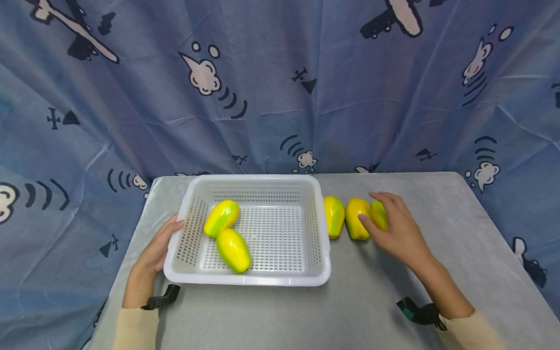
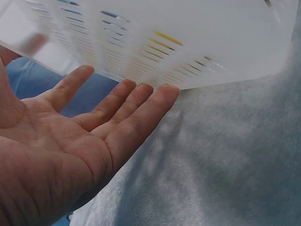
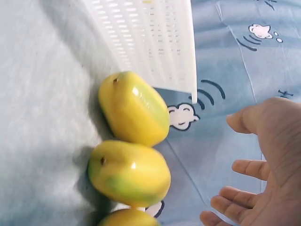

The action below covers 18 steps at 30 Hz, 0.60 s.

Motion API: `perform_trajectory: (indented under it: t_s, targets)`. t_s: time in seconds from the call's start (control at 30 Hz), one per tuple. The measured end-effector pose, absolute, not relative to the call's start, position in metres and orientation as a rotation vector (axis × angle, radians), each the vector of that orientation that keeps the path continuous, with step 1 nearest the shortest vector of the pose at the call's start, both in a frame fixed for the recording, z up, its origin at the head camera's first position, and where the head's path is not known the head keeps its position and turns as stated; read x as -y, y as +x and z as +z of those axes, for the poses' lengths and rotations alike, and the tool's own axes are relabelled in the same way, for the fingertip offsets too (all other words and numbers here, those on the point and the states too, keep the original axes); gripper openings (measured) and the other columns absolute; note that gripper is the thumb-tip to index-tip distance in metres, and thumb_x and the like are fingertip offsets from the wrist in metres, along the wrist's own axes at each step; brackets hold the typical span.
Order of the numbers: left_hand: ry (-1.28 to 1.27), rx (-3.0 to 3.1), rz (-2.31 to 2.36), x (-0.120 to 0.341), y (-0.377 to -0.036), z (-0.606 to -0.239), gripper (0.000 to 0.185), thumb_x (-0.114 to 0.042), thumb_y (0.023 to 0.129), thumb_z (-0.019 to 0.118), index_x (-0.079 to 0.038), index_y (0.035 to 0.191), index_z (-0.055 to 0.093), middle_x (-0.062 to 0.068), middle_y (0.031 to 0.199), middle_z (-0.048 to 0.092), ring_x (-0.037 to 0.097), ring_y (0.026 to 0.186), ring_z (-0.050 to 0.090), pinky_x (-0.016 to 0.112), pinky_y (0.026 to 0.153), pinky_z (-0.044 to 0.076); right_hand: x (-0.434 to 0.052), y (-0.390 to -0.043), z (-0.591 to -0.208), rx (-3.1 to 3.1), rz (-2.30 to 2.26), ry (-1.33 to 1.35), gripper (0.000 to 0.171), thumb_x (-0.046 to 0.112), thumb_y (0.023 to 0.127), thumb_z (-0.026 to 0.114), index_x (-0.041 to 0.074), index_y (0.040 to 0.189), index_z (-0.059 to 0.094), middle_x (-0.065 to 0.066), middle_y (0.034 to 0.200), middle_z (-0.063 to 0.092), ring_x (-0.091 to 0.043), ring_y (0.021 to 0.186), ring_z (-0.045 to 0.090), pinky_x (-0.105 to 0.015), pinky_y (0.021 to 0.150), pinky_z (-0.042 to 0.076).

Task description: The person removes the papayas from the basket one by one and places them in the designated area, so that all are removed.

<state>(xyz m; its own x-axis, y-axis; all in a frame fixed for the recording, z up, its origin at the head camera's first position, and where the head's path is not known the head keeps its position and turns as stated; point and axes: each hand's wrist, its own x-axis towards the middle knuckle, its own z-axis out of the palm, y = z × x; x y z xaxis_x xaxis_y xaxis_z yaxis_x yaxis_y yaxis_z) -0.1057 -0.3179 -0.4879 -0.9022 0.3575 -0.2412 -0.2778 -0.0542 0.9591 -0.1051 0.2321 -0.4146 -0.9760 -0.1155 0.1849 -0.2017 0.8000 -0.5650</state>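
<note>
A white slotted basket (image 1: 245, 280) stands on the grey table and holds two yellow-green mangoes (image 1: 221, 218) (image 1: 234, 250). Three more mangoes lie in a row just right of it (image 1: 334, 216) (image 1: 355, 214) (image 1: 378, 214). My right hand (image 1: 395, 228) hovers over the two rightmost ones. In the right wrist view this hand (image 3: 270, 155) has spread fingers, apart from the fruit (image 3: 129, 173), and holds nothing. My left hand (image 1: 159, 245) lies flat against the basket's left wall. In the left wrist view its palm (image 2: 94, 136) is open beside the basket wall (image 2: 155, 37).
A blue printed curtain (image 1: 280, 97) hangs behind and around the table. Bare grey tabletop (image 1: 437, 204) stretches to the right of the mangoes and in front of the basket. Table edges run close on the left and right.
</note>
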Motion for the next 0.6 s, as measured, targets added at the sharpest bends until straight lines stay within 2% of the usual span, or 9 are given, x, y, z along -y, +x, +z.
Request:
perform_trajectory:
  t_s: [0.6]
  targets:
    - [0.13,-1.802,2.02,0.318,-0.106,-0.489,0.07,-0.042,0.115,0.03,-0.016,0.171,-0.004,0.04,0.166,0.015,0.024,0.127,0.059,0.047,0.097,0.055,-0.176,-0.122,-0.395,2.926,0.986,0.357,0.063,0.026,0.098,0.075,0.007,0.153,0.052,-0.023,0.161,0.042,-0.046,0.146,0.043,-0.074,0.114,0.037]
